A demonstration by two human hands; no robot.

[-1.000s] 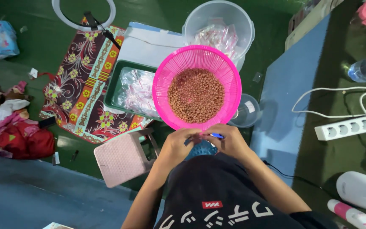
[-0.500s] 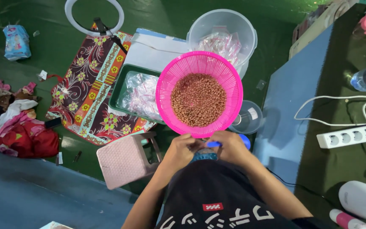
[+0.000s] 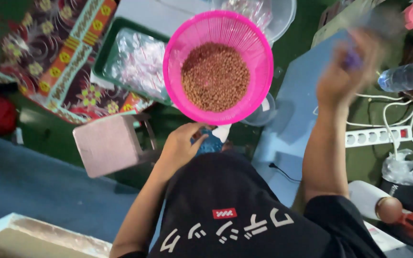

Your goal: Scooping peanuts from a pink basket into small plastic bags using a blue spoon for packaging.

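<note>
left hand [image 3: 180, 145] grips a small blue thing [image 3: 210, 143] under the pink basket [image 3: 178, 33] of nuts; right hand [image 3: 342, 79] raised (blurred), fingers seemingly closed on something purple.

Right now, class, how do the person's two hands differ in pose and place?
The left hand is low, near the body, just under the pink basket, holding something small and blue; the right hand is raised out to the side over the blue mat. The left hand is sharp; the right hand is motion-blurred. Both are bare.
</note>
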